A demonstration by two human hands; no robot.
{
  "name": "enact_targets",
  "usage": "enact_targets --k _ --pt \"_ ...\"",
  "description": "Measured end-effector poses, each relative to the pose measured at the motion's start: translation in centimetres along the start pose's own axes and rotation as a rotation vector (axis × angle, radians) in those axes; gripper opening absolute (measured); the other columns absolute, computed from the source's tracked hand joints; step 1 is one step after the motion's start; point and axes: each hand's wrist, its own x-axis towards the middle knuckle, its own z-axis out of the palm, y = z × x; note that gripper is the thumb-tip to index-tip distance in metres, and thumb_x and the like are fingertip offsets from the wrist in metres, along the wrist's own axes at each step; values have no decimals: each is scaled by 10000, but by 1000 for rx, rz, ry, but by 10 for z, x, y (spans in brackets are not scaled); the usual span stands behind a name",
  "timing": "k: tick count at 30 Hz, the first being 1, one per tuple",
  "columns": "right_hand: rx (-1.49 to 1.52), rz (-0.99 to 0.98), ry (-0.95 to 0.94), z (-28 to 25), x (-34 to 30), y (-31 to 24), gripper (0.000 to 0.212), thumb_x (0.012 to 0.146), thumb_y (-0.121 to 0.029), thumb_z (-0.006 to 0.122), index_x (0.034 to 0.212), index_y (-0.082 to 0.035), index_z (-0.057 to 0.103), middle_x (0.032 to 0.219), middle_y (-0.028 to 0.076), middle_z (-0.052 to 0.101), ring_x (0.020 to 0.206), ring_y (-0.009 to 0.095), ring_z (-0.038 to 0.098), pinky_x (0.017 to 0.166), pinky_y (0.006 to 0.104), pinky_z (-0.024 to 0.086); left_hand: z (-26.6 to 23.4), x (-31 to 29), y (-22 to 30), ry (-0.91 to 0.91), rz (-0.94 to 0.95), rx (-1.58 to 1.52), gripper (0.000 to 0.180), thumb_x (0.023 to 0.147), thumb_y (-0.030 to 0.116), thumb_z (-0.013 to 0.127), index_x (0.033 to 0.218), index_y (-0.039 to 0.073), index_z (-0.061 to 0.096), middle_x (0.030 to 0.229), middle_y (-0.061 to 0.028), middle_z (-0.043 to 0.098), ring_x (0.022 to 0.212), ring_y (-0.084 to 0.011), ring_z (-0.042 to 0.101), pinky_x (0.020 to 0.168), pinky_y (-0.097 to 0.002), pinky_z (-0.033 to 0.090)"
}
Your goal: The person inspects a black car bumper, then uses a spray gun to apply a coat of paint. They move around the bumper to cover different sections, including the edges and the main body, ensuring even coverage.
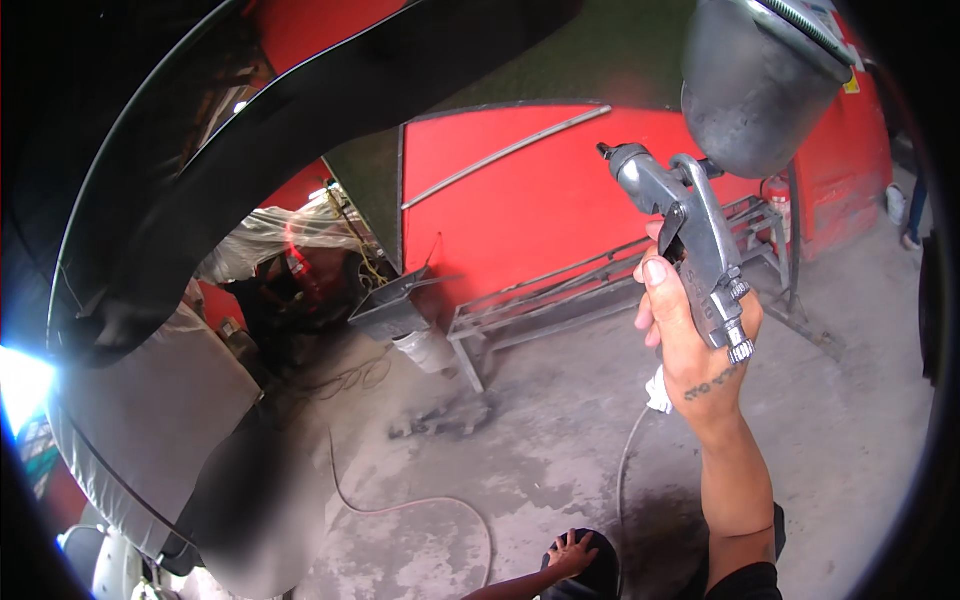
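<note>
My right hand [690,325] is raised at the right, its fingers wrapped around the handle of a grey metal spray gun [705,235]. The gun's nozzle points to the upper left, toward a large dark curved panel [330,110]. On top of the gun sits a big grey paint cup [755,95], cut off by the upper edge of the view. Below the wrist, an air hose [622,470] with white wrapping [658,390] hangs down. Low in the middle, my left hand [572,553] lies with fingers spread on a dark rounded surface, perhaps my knee.
A red panel [520,205] with a grey bar [505,158] across it stands behind a metal rack [600,275]. Nearby are a white bucket [425,350] and a fire extinguisher [777,195]. Another hose [430,500] curves over the concrete floor. A person's legs [915,205] show far right.
</note>
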Motion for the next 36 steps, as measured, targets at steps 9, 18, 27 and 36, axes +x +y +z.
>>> enact_targets --k 9,18,27,36 --pt "126 -250 -257 11 5 17 233 933 -69 702 1108 84 714 826 109 724 637 157 671 591 314 523 8 7 -5 -16 -32 47 703 1017 652 519 1638 362 366 1723 -164 256 1513 -550 306 1094 -799 348" --pt "157 -71 -87 -15 2 46 297 961 -72 681 1195 111 684 862 83 712 663 111 648 570 280 506 10 4 -7 20 -33 46 691 1022 639 520 1636 361 367 1722 -174 254 1500 -544 321 1069 -807 371" --pt "174 -315 -150 -9 21 54 211 890 -47 754 1061 61 692 782 146 697 621 229 692 572 369 518 4 8 10 22 -19 77 695 1017 638 530 1632 357 370 1714 -177 271 1496 -542 324 1072 -793 380" --pt "318 -41 -449 -38 -10 93 341 893 -80 781 1188 68 693 858 167 706 674 262 681 628 367 519 33 11 -42 98 27 -83 754 987 635 600 1632 299 401 1694 -175 324 1539 -434 336 1172 -643 394"
